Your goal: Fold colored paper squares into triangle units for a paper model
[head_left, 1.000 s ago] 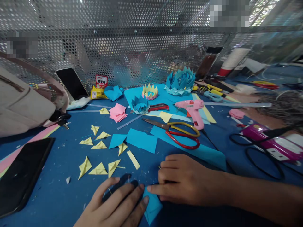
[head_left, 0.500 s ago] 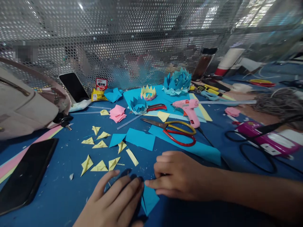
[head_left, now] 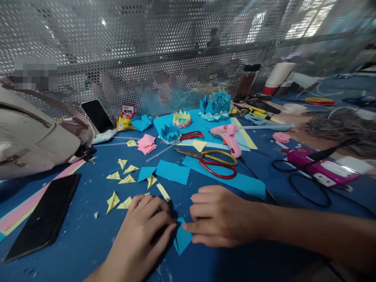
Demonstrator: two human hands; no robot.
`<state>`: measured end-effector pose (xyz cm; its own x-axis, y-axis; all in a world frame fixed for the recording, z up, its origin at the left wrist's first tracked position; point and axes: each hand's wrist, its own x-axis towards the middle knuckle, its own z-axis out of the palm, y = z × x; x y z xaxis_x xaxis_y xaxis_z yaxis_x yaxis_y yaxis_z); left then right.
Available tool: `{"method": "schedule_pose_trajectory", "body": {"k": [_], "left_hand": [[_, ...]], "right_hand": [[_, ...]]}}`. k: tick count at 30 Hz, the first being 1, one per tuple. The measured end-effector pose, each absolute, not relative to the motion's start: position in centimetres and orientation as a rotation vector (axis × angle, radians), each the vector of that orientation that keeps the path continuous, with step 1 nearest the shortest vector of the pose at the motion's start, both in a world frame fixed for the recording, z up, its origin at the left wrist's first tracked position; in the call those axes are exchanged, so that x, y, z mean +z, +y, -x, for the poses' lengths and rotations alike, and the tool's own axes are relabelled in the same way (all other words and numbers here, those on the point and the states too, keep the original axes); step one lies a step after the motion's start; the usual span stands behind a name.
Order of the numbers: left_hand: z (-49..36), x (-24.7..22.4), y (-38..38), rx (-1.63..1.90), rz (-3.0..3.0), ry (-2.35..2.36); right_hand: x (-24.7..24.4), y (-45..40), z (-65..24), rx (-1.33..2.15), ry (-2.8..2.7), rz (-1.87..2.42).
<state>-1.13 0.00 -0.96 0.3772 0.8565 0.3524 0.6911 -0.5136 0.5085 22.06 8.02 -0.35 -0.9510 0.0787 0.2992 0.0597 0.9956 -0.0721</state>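
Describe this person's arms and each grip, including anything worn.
The left grip and right grip are both bare hands, with no glove or ring visible. The right forearm is bare to the picture's edge, the left wrist likewise: no sleeve, watch or bracelet shows.

Through my feed I register the folded blue sheet (head_left: 184, 238) as matt paper. I log the scissors (head_left: 202, 155) as metal-bladed, the glue gun (head_left: 230, 138) as smooth plastic, the flat-lying phone (head_left: 44, 217) as glossy, the perforated panel (head_left: 141, 43) as metal.

Perforated metal partition (head_left: 152, 43) behind blue tabletop (head_left: 84, 239), bright window (head_left: 313, 17) upper right
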Motion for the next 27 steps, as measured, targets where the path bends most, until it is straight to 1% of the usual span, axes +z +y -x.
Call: {"method": "schedule_pose_trajectory", "body": {"k": [6, 12, 15, 22, 25, 27], "left_hand": [[0.2, -0.3, 1.1, 0.597, -2.38, 1.507], [0.1, -0.2, 0.8, 0.557, -2.39, 1.496], [0.3, -0.5, 0.4, 0.544, -2.516, 1.47], [0.0, -1.2, -1.0, 0.764, -2.929, 1.466], [-0.1, -1.6, -1.1, 0.843, -2.974, 1.421], [0.0, -1.9, -1.0, 0.974, -2.942, 1.382]], "right_hand": [[-0.2, 8.0, -22.3, 0.136, -2.818, 0.072], [-0.3, 8.1, -22.4, 0.176, -2.785, 0.064], [-0.5, 8.1, -22.4, 0.184, -2.777, 0.063], [-0.6, 8.2, -22.4, 0.21, -2.785, 0.072], [-0.6, 8.4, -22.4, 0.215, -2.774, 0.084], [-0.7, 8.5, -22.4, 0.206, -2.764, 0.104]]}}
